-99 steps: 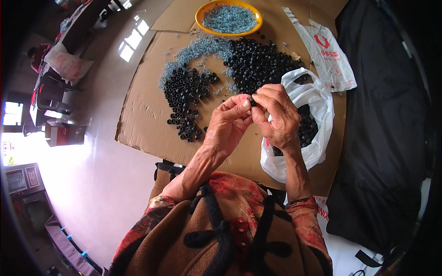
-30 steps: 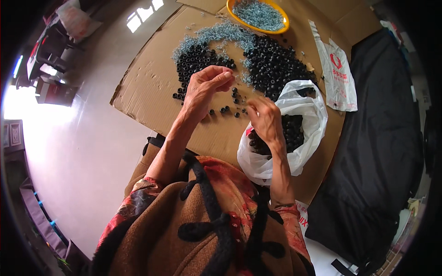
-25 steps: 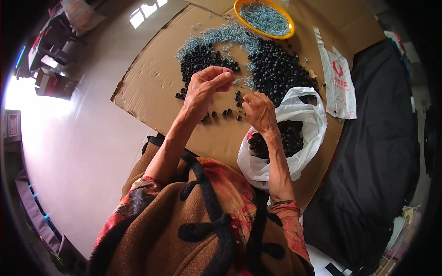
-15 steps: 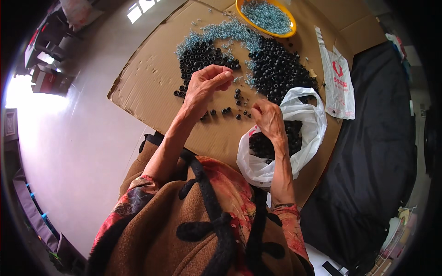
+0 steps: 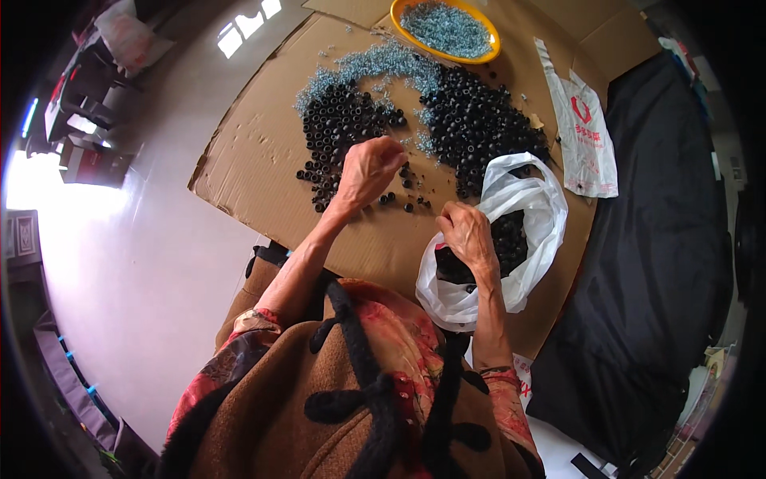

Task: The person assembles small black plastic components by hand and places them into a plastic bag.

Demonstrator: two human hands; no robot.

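Observation:
My left hand (image 5: 369,171) hovers over the near side of the black caps, its fingers closed in a pinch; whatever they hold is too small or hidden. My right hand (image 5: 467,235) is above the left rim of a white plastic bag (image 5: 545,257), fingertips pressed together, with nothing between them that I can make out. Inside the bag lie many small black parts (image 5: 507,243). Ring-like black caps (image 5: 335,120) are spread to the left, and a larger heap of black parts (image 5: 475,120) sits to the right. A few loose black pieces (image 5: 408,207) lie between my hands.
Small clear-bluish pieces (image 5: 383,60) form an arc behind the black parts. More fill a yellow bowl (image 5: 496,49) at the far edge. The cardboard sheet (image 5: 247,152) lies under everything. A flat white bag (image 5: 586,144) and a black cloth cover (image 5: 646,239) are at the right.
My left hand has moved right and a little nearer, its back now turned up more. My right hand has shifted slightly nearer by the bag. The view has tilted slightly.

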